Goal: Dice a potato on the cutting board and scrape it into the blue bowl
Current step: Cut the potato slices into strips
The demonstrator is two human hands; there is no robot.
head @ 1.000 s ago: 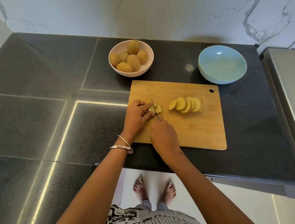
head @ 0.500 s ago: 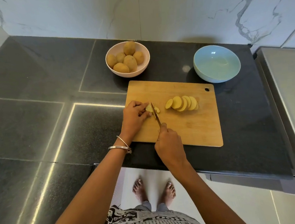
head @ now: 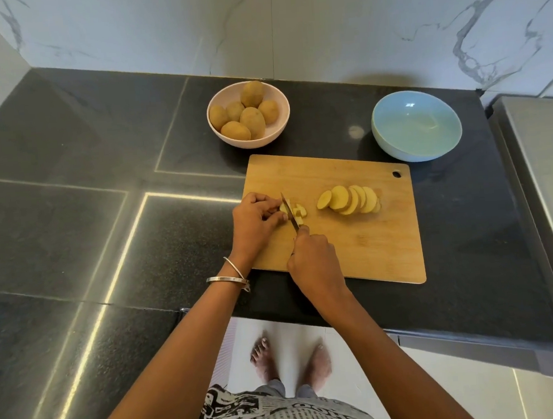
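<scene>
Gripping knife (head: 289, 215), right hand (head: 312, 262); left hand (head: 253, 220) pinning potato (head: 297, 212)

Pink bowl (head: 276, 98) of whole potatoes (head: 252, 118); dark counter (head: 65, 143); marble wall (head: 287, 26)

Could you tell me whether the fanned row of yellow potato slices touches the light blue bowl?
Apart. The head view shows the fanned row of yellow potato slices lying mid-board, with bare wooden cutting board and black counter between it and the light blue bowl.
</scene>
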